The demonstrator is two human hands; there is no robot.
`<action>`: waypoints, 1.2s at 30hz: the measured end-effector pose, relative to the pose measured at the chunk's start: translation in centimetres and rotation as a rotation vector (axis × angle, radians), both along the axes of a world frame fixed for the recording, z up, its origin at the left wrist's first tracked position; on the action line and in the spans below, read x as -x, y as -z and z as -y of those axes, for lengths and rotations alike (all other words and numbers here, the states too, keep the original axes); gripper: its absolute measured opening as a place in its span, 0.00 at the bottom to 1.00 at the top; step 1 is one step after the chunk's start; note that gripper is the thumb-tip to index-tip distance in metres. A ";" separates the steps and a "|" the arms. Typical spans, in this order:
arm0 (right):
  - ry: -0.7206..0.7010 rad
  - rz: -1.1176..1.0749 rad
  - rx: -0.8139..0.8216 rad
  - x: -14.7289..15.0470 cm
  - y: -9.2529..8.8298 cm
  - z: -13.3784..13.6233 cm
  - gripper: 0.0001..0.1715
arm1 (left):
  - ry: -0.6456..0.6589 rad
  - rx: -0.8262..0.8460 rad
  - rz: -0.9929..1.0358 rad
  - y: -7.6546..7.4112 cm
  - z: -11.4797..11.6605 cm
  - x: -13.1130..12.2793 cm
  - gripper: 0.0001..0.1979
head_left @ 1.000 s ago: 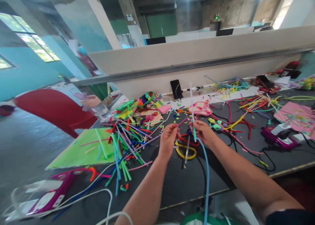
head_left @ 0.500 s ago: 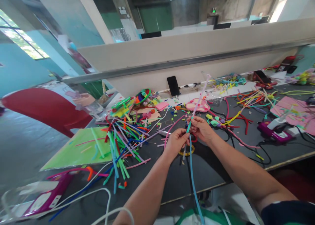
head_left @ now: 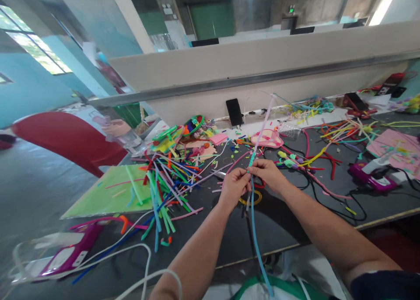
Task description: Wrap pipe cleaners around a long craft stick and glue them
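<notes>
Over the dark table, my left hand [head_left: 235, 184] and my right hand [head_left: 265, 174] meet with pinched fingers on a blue pipe cleaner [head_left: 254, 230]. Its long tail hangs down past the table edge toward my lap. Just above the fingertips, teal coils wrap a lilac pipe cleaner [head_left: 264, 127] that rises up and away. The exact spot where the strands join is hidden by my fingers. Underneath my hands lie scissors with a yellow handle loop [head_left: 255, 198] and a red loop, partly covered.
Left of my hands is a pile of colourful pipe cleaners [head_left: 164, 190] beside a green sheet [head_left: 95, 195]. Purple glue-gun-like devices [head_left: 372, 177] with cables sit on both sides. A phone [head_left: 234, 112] leans against the divider [head_left: 203, 79]. A red chair [head_left: 65, 136] stands at left.
My right hand has come down and closer to my left, now pinching below the teal coils. The lilac strand stands a little more upright. The view has shifted slightly.
</notes>
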State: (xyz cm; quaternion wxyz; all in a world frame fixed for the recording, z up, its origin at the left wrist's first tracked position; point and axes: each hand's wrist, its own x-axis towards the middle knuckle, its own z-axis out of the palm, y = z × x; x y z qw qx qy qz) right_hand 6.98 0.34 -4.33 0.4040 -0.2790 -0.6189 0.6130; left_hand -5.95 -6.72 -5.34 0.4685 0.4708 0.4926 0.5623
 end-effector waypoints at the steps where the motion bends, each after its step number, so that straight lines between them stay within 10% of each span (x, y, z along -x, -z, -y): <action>1: 0.012 0.021 -0.017 0.0 0.0 0.1 0.15 | -0.003 -0.001 0.000 0.0 0.0 0.0 0.13; 17: 0.137 -0.010 -0.009 -0.2 -0.1 -0.3 0.18 | 0.130 0.076 0.169 -0.4 0.3 -1.0 0.18; 24: 0.273 0.184 -0.345 -0.6 0.5 -1.4 0.14 | 0.198 0.173 0.146 -0.9 0.7 -1.3 0.19; 36: 0.259 0.415 -0.485 -0.7 -0.5 -0.7 0.15 | -0.186 -0.236 -0.573 -0.4 0.8 -0.6 0.09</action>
